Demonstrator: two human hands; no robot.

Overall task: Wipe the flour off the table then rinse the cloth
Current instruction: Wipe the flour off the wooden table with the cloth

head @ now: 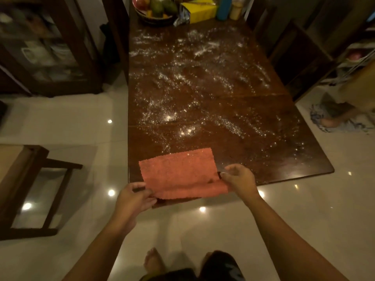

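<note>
Salmon-orange and nubbly, one cloth point(178, 173) is lying at the near-left corner of the dark wooden worktop point(284, 159), its near edge folded over and overhanging the rim. Two hands are holding it. The left hand point(133, 199) is pinching the near-left corner in a narrow grip, and the right hand point(239, 179) is pinching the folded near-right edge, its fingertips partly hiding behind the fold. Flour point(182, 82) is lying scattered over nearly the whole worktop beyond the cloth. At the worktop's far end one fruit bowl point(151, 20), one yellow box point(199, 9) and one blue bottle point(224, 8) are standing, all cut off by the frame. Left of the worktop, one wooden chair point(40, 179) and one glass-fronted cabinet point(44, 47) are showing, blurred.
</note>
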